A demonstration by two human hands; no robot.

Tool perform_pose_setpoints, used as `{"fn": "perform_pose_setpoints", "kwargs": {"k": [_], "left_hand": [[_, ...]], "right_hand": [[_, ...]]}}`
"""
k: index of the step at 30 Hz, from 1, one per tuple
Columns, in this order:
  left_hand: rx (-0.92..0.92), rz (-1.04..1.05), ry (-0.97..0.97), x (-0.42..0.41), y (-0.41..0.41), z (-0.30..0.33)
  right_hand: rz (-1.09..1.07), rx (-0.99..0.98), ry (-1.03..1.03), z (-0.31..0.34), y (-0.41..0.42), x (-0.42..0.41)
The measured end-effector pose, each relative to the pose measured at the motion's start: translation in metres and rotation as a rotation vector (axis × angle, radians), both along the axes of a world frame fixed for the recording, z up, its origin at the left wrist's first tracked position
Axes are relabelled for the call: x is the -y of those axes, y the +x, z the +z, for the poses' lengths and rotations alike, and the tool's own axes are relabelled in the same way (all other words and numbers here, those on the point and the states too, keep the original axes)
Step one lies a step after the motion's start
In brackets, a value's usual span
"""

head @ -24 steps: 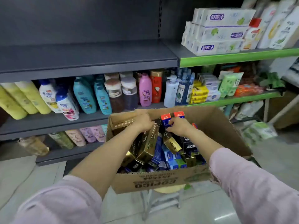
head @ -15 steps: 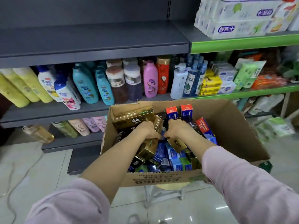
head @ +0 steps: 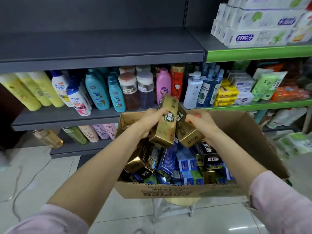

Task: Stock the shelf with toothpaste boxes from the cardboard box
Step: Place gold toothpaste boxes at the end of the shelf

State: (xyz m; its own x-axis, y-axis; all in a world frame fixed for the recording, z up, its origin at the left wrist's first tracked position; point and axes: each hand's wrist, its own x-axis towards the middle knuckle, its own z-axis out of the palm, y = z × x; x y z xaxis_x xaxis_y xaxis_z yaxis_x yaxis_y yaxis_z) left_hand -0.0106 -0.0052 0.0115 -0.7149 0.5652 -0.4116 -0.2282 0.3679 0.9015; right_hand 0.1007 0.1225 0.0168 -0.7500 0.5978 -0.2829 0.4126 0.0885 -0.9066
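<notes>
An open cardboard box (head: 168, 190) stands in front of me, filled with several gold, black and blue toothpaste boxes (head: 184, 162). My left hand (head: 150, 120) grips a long gold toothpaste box (head: 166, 127), raised above the pile and tilted up toward the shelves. My right hand (head: 200, 122) grips a second gold toothpaste box (head: 188, 134) just to the right of the first; the two boxes touch. Above, a bare dark grey shelf (head: 101, 48) runs across the upper left.
Shampoo bottles (head: 98, 92) crowd the grey shelf below the bare one. White toothpaste cartons (head: 253, 29) are stacked on the green-edged shelf at upper right, soaps and packets beneath. The cardboard box rests on a white stool (head: 173, 210). A cable lies on the tiled floor at left.
Both hands have lifted out of the pile, each bringing a gold toothpaste box up above the cardboard box. The view has moved closer to the shelves.
</notes>
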Motion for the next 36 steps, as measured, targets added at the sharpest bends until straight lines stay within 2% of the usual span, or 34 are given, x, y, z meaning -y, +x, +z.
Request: {"fn": "perform_pose_setpoints", "kwargs": {"k": [4,10,15,22,28,32,36], "left_hand": [[-0.053,0.119,0.120,0.009,-0.010,0.027],[-0.147,0.294,0.200,0.039,-0.033,0.063],[-0.194,0.394,0.274,0.076,-0.063,0.097],[-0.228,0.369,0.398,0.144,-0.136,0.131],[-0.469,0.425,0.250,0.193,-0.245,0.159],[-0.735,0.328,0.107,0.230,-0.319,0.184],[-0.914,0.274,-0.074,0.275,-0.393,0.198]], "right_hand": [[-0.060,-0.173,-0.125,0.020,-0.011,0.010],[0.073,-0.309,-0.212,0.058,-0.042,0.041],[0.147,-0.403,-0.169,0.087,-0.085,0.069],[0.184,-0.480,-0.208,0.117,-0.168,0.128],[0.135,-0.563,-0.275,0.134,-0.266,0.184],[0.074,-0.592,-0.349,0.146,-0.335,0.221],[0.039,-0.596,-0.395,0.159,-0.398,0.258]]}}
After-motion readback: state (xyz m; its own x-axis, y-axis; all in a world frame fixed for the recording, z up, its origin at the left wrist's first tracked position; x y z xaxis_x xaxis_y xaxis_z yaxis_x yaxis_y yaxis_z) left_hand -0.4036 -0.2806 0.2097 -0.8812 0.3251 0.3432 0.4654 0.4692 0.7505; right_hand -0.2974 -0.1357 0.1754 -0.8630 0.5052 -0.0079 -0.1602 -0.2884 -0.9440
